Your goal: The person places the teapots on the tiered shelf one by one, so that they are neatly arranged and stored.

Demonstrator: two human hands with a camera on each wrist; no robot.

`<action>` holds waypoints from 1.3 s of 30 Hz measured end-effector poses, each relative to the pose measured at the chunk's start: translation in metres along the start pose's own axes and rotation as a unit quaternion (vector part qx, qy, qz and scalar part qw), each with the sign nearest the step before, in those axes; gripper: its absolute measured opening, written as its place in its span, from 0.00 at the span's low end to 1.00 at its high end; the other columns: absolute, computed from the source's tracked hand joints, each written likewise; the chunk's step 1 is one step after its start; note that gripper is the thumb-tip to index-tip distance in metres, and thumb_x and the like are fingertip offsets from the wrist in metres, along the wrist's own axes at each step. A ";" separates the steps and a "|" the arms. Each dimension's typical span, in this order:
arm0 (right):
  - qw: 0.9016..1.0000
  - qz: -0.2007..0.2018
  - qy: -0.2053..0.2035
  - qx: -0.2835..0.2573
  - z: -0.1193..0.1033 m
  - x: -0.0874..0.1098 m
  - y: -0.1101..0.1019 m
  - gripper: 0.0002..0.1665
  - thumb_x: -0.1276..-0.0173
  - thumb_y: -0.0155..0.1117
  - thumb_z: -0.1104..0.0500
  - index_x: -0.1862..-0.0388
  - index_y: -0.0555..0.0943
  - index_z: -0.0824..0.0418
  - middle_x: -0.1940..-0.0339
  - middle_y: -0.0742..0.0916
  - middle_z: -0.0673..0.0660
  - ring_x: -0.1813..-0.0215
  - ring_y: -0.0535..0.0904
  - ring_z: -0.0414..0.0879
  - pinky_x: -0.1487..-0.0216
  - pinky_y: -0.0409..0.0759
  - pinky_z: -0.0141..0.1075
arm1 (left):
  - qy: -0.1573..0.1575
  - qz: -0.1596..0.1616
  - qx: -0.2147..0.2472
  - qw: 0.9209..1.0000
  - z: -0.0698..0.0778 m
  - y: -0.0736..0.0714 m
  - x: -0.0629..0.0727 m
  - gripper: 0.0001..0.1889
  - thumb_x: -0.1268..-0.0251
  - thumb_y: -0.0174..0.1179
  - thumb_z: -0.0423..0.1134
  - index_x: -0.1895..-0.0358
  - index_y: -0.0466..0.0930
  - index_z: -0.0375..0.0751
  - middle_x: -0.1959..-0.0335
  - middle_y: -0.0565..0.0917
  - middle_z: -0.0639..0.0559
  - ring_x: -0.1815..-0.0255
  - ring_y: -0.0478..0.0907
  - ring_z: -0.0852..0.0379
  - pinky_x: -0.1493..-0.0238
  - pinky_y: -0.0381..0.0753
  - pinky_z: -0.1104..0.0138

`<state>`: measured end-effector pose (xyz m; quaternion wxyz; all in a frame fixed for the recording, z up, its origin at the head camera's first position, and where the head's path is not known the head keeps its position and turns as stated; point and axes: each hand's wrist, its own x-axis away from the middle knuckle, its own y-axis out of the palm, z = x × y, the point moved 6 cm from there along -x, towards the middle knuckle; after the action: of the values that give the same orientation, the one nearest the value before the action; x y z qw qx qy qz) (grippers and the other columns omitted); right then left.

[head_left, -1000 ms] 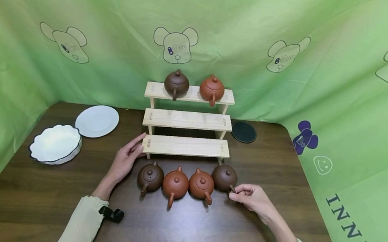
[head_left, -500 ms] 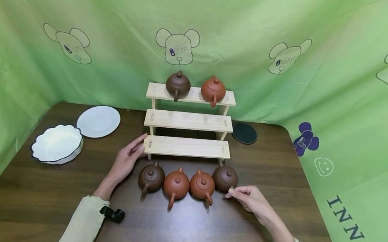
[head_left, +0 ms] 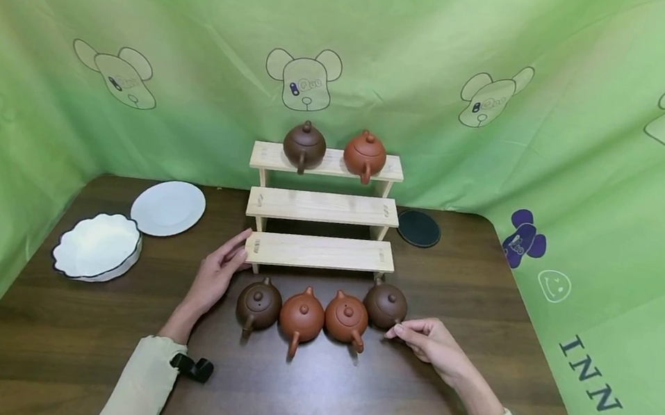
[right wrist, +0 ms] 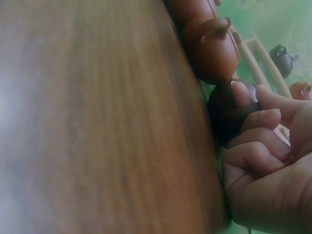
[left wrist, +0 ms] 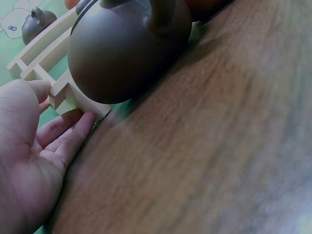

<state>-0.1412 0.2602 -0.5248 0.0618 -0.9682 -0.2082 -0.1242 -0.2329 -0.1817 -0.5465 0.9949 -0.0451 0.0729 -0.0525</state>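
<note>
In the head view my right hand [head_left: 428,343] pinches the handle of a dark brown teapot [head_left: 385,306] at the right end of a front row. Curled fingers [right wrist: 258,146] partly hide that pot in the right wrist view. Left of it stand two reddish teapots [head_left: 302,316] and another dark brown teapot [head_left: 258,306]. With fairly straight fingers, my left hand [head_left: 212,279] touches the left end of the lowest step of a three-tier wooden stand [head_left: 320,251]. Fingertips [left wrist: 87,119] rest against the stand's end in the left wrist view.
On the top step sit a dark brown teapot [head_left: 305,146] and a reddish teapot [head_left: 365,154]. A white plate [head_left: 168,208] and a scalloped white bowl [head_left: 96,248] stand at left. A black round mat [head_left: 419,228] lies right of the stand. Green cloth [head_left: 428,52] hangs behind the table.
My right hand has moved slightly left, and the pinched teapot's handle has turned a little with it. My left hand keeps its place at the stand. The head view has shifted slightly.
</note>
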 end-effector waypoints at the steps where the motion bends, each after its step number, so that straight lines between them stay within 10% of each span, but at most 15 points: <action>1: 1.000 0.000 -0.002 -0.001 0.000 0.000 0.000 0.18 0.13 0.63 0.61 0.50 0.89 0.78 0.82 0.77 0.41 0.82 0.57 0.31 0.82 0.49 0.29 | 0.006 -0.001 0.005 1.000 -0.001 0.000 0.000 0.28 0.10 0.59 0.48 0.15 0.72 0.46 0.24 0.81 0.37 0.44 0.90 0.61 0.41 0.87 0.75; 16: 1.000 0.019 -0.014 -0.007 -0.003 0.003 0.000 0.16 0.14 0.63 0.63 0.52 0.91 0.75 0.82 0.71 0.41 0.81 0.57 0.33 0.82 0.47 0.35 | 0.007 0.000 0.016 1.000 -0.017 -0.004 -0.005 0.28 0.11 0.61 0.48 0.16 0.74 0.48 0.24 0.81 0.42 0.41 0.89 0.59 0.40 0.88 0.72; 39: 0.996 0.052 -0.052 -0.057 -0.040 0.008 0.006 0.19 0.12 0.59 0.63 0.56 0.96 0.49 0.84 0.63 0.43 0.80 0.48 0.43 0.79 0.38 0.45 | 0.007 -0.001 -0.009 1.000 0.013 0.004 0.003 0.28 0.09 0.57 0.45 0.15 0.70 0.39 0.21 0.77 0.34 0.41 0.86 0.67 0.40 0.87 0.76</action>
<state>-0.1405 0.2510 -0.4851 0.0021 -0.9848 -0.1528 -0.0822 -0.2271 -0.1767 -0.5342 0.9939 -0.0542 0.0804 -0.0531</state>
